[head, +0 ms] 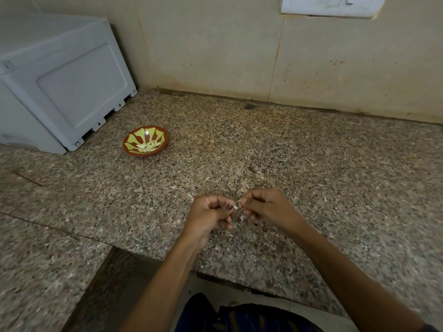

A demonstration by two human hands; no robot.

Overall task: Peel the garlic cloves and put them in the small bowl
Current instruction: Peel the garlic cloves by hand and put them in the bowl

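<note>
Two bare hands meet low over a speckled granite tabletop point(299, 164), working a single garlic clove point(236, 207) between them. The left hand point(208, 215) has its fingers curled inward, thumb and fingertips pinching the small pale clove at its right edge. The right hand point(267, 207) is likewise curled, its fingertips closed on the other end of the same clove, so that the two hands nearly touch. A thin scrap of papery skin point(242, 218) hangs just below the clove, between the hands; whether it is attached cannot be told.

Well apart from the hands, farther back and to the left, stands the small bowl point(145, 141), red-brown on the rim with a green-and-yellow petal pattern inside. A little heap of peeled cloves point(148, 146) lies in its bottom.

Bits of pale skin are scattered across the stone near the hands. A white appliance point(64, 80) sits at the far left of the tabletop, just behind the bowl, against a beige tiled wall point(215, 44). A white switch plate point(332, 4) is mounted high on that wall. Dark patterned clothing point(239, 317) shows at the bottom edge, between the forearms.
</note>
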